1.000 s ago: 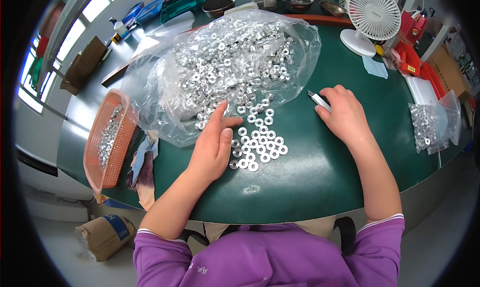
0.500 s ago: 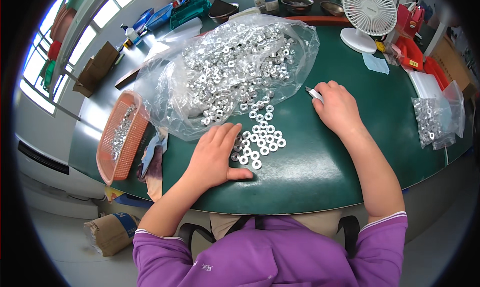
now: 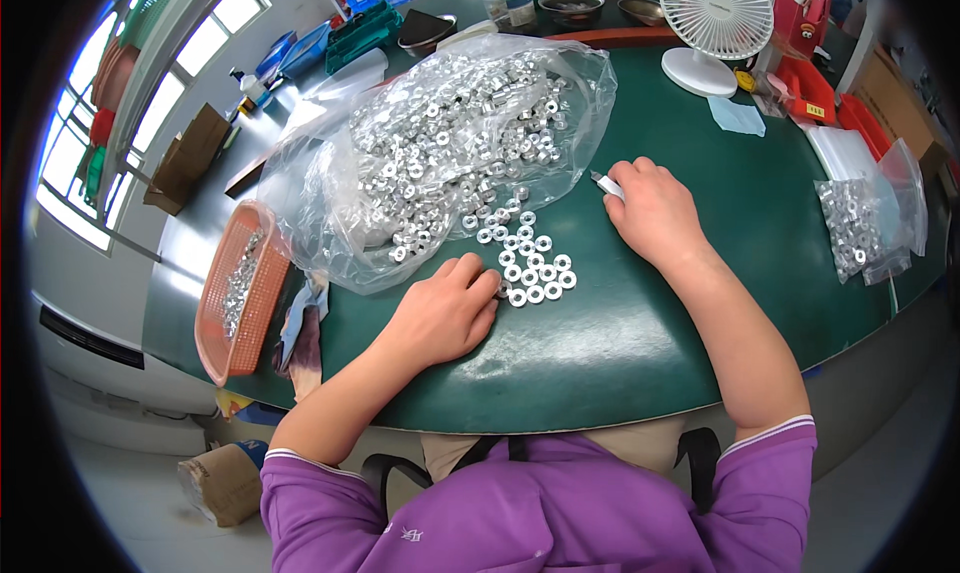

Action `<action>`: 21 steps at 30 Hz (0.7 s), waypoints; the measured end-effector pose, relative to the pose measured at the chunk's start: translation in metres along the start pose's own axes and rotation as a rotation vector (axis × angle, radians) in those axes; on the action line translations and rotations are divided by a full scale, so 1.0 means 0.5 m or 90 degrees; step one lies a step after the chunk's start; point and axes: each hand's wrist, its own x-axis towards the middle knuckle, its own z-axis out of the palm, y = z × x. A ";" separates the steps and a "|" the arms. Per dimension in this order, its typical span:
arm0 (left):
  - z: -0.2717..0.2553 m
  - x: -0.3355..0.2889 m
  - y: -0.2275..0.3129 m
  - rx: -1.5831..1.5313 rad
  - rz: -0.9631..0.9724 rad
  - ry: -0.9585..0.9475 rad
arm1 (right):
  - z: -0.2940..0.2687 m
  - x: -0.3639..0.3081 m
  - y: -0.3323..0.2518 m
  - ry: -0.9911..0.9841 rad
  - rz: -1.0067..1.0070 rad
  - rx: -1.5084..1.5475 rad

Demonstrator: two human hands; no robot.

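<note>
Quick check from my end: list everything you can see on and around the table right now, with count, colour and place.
table: one, dark green, centre
loose rings: a small cluster, silver, on the table between the hands
big bag: one, clear, full of silver rings, far left of centre
small bag: one, clear, some rings inside, right edge
basket: one, orange mesh, rings inside, left edge
fan: one, white, far right
red bins: several, beside the fan
bowls: two or so, metal, far edge
cardboard box: one, brown, left by the window
left hand: palm down, fingers at the loose rings
right hand: closed on a small white tool
</note>
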 end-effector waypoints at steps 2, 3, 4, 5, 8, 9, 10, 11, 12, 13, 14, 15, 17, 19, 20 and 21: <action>0.003 -0.006 -0.004 -0.002 0.020 0.010 | 0.002 0.001 0.001 0.001 0.003 -0.001; 0.005 -0.007 -0.006 -0.004 0.037 0.021 | 0.003 0.001 0.001 0.002 0.003 -0.003; 0.007 -0.009 -0.008 -0.003 0.040 0.020 | 0.003 0.000 0.000 0.003 0.006 -0.003; 0.008 -0.011 -0.010 -0.010 0.052 0.036 | 0.003 0.001 -0.001 0.004 0.001 -0.004; 0.013 -0.014 -0.012 -0.023 0.063 0.076 | 0.005 0.000 0.000 0.006 0.000 -0.005; 0.015 -0.015 -0.013 -0.030 0.058 0.100 | 0.005 0.000 0.000 0.005 0.001 -0.005; 0.017 -0.015 -0.013 -0.029 0.060 0.100 | 0.002 0.000 -0.003 0.007 0.003 -0.006; 0.019 -0.015 -0.014 -0.054 0.048 0.150 | -0.003 0.000 -0.006 -0.010 0.019 -0.003; 0.022 -0.015 -0.015 -0.078 0.035 0.199 | -0.006 0.001 -0.009 -0.026 0.036 0.001; 0.027 -0.016 -0.020 -0.074 0.034 0.201 | -0.004 0.002 -0.011 -0.024 0.033 0.003; 0.035 -0.018 -0.027 -0.378 -0.107 0.233 | -0.003 0.001 -0.011 -0.015 0.018 -0.002; 0.037 -0.019 -0.032 -0.680 -0.250 0.257 | -0.001 0.000 -0.011 -0.007 0.003 -0.006; 0.007 -0.009 -0.042 -0.993 -0.297 0.202 | -0.002 -0.002 -0.006 -0.008 0.010 -0.003; 0.002 -0.004 -0.042 -1.335 -0.370 0.150 | -0.008 -0.003 -0.009 -0.024 0.032 -0.002; 0.007 -0.007 -0.043 -1.377 -0.364 0.141 | -0.008 -0.001 -0.011 -0.021 0.026 0.003; 0.011 -0.010 -0.046 -1.396 -0.364 0.130 | -0.006 0.000 -0.012 -0.022 0.025 0.002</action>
